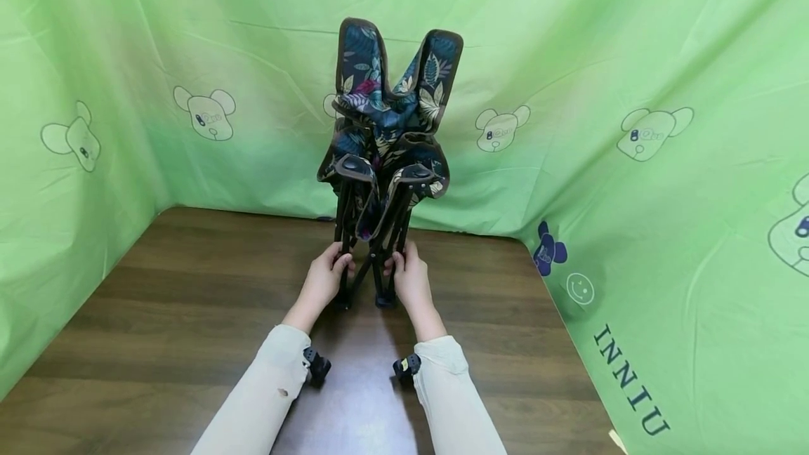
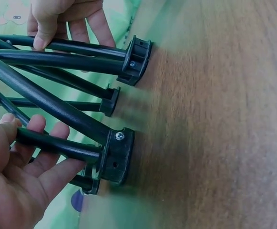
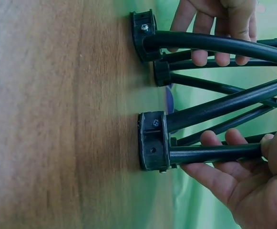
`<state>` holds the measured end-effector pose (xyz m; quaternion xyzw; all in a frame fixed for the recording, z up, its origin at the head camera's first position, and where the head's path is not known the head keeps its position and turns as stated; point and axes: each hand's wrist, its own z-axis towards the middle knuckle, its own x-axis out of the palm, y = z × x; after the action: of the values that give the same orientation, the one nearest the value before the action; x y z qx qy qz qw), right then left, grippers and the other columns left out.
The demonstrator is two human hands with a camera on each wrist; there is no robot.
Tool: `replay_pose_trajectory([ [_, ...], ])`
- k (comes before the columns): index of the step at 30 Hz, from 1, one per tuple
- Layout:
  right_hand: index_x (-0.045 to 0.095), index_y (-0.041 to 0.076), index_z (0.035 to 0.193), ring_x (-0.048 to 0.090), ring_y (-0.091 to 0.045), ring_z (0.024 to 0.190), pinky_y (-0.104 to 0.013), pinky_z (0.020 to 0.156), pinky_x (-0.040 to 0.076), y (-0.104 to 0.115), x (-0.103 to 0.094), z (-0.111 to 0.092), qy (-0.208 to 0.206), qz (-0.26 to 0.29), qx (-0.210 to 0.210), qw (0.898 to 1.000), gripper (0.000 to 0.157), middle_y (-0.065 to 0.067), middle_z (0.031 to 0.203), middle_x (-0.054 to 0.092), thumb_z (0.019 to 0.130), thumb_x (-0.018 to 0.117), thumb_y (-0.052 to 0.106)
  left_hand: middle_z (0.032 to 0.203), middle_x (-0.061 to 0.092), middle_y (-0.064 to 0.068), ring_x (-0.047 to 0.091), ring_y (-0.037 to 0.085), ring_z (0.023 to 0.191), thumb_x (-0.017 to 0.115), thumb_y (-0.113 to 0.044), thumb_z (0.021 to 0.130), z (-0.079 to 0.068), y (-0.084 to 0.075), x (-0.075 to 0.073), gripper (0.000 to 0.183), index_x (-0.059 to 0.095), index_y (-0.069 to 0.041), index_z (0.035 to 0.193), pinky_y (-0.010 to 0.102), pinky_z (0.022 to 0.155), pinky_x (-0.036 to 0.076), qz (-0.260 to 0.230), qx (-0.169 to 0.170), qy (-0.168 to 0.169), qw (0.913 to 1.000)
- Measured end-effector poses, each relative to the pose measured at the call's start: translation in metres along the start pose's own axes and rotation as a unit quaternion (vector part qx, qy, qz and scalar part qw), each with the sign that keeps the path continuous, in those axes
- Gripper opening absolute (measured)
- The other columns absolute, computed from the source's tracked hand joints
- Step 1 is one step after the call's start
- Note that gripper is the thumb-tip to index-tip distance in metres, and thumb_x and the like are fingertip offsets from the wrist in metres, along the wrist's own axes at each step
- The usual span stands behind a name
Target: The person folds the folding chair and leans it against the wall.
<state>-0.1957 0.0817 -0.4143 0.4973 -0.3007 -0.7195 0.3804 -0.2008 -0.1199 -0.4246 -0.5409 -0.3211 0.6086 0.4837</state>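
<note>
Here, left hand (image 1: 325,275) grips one chair leg (image 2: 66,146); right hand (image 1: 411,279) — another leg (image 3: 214,153).

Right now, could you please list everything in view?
Chair: one, blue floral, standing on the table
Chair legs: several, black, chair's lower part
Table: one, brown, beneath chair
Cloth: count unclear, green, back and sides
Animal prints: several, mostly pale, on cloth
Smiley: one, white, on right
Lettering: one word, dark, on right
Wrist cameras: two, black, at wrists
Sleeves: two, whitish, forearms
Left hand: one, bare, gripping a leg
Right hand: one, bare, gripping another leg
</note>
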Motion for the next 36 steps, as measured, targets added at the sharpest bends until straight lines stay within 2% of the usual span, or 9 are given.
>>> replay_pose_trajectory([
  [3, 0.053, 0.006, 0.121, 0.076, -0.034, 0.076, -0.042, 0.073, 0.063, -0.001, 0.0, 0.0, 0.001, 0.001, 0.003, 1.0, 0.014, -0.017, 0.09, 0.074, 0.109, 0.05, 0.011, 0.099, 0.072, 0.017, 0.073, 0.037, 0.091, 0.05, -0.023, 0.109, -0.002, -0.002, 0.001, 0.022, 0.062, -0.007, 0.119, 0.049, 0.088, 0.055, -0.002, -0.005, -0.001, 1.0],
  [10, 0.053, 0.006, 0.122, 0.076, -0.037, 0.078, -0.041, 0.073, 0.063, -0.003, 0.003, 0.0, 0.004, 0.014, 0.008, 1.0, 0.015, -0.02, 0.092, 0.074, 0.109, 0.049, 0.011, 0.096, 0.072, 0.013, 0.074, 0.036, 0.091, 0.051, -0.023, 0.109, -0.003, -0.002, 0.002, 0.019, 0.062, -0.012, 0.119, 0.049, 0.089, 0.056, -0.002, -0.013, -0.009, 0.9999],
  [18, 0.054, 0.006, 0.119, 0.076, -0.038, 0.077, -0.041, 0.072, 0.063, -0.006, 0.002, 0.004, 0.0, 0.024, -0.008, 1.0, 0.013, -0.02, 0.091, 0.074, 0.108, 0.05, 0.011, 0.097, 0.072, 0.018, 0.073, 0.039, 0.091, 0.052, -0.021, 0.109, 0.0, 0.0, 0.006, 0.017, 0.062, -0.01, 0.118, 0.049, 0.087, 0.057, -0.006, -0.003, -0.024, 0.9997],
  [24, 0.054, 0.008, 0.121, 0.076, -0.035, 0.078, -0.04, 0.074, 0.063, -0.007, 0.003, 0.005, 0.003, 0.023, 0.004, 1.0, 0.014, -0.015, 0.091, 0.074, 0.109, 0.049, 0.014, 0.097, 0.073, 0.019, 0.073, 0.04, 0.09, 0.052, -0.018, 0.108, 0.0, 0.0, 0.01, 0.017, 0.061, -0.008, 0.118, 0.049, 0.087, 0.057, 0.0, -0.002, -0.037, 0.9993],
  [31, 0.054, 0.008, 0.121, 0.076, -0.037, 0.079, -0.041, 0.074, 0.063, -0.005, 0.003, 0.004, 0.003, 0.022, 0.0, 1.0, 0.015, -0.015, 0.091, 0.074, 0.11, 0.048, 0.015, 0.097, 0.073, 0.021, 0.072, 0.04, 0.089, 0.05, -0.021, 0.109, -0.001, -0.003, 0.014, 0.026, 0.06, -0.001, 0.121, 0.049, 0.085, 0.055, 0.006, -0.005, -0.056, 0.9984],
  [36, 0.054, 0.009, 0.121, 0.076, -0.038, 0.078, -0.039, 0.073, 0.063, -0.005, 0.003, 0.004, -0.001, 0.029, 0.003, 1.0, 0.015, -0.015, 0.09, 0.074, 0.11, 0.048, 0.016, 0.096, 0.073, 0.021, 0.072, 0.038, 0.088, 0.051, -0.019, 0.108, -0.003, -0.004, 0.015, 0.021, 0.061, -0.004, 0.12, 0.046, 0.085, 0.056, 0.01, -0.003, -0.063, 0.998],
])
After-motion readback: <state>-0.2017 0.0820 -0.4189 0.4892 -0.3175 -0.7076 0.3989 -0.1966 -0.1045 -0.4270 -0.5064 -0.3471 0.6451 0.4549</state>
